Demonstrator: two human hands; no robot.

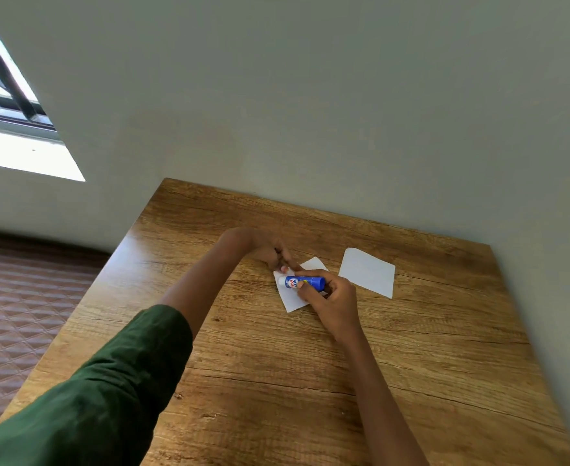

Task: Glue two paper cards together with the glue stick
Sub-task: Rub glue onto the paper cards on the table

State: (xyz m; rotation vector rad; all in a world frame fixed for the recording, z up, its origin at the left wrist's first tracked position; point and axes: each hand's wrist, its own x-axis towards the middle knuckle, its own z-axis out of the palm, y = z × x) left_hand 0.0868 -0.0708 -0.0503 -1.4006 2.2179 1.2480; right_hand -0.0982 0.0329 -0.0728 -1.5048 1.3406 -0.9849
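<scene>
A white paper card [292, 299] lies on the wooden table [310, 381] near its middle. My right hand [334, 297] grips a blue and white glue stick [302, 282], held sideways low over this card with its white end pointing left. My left hand [271, 252] rests at the card's far left corner with fingers curled and fingertips on the paper. A second white card [367, 272] lies flat to the right, apart from both hands. Whether the stick's tip touches the paper is hidden.
A grey wall [310, 112] runs along the table's far and right edges. Left of the table there is a brown quilted surface [17, 314]. A window [4, 95] sits at the upper left.
</scene>
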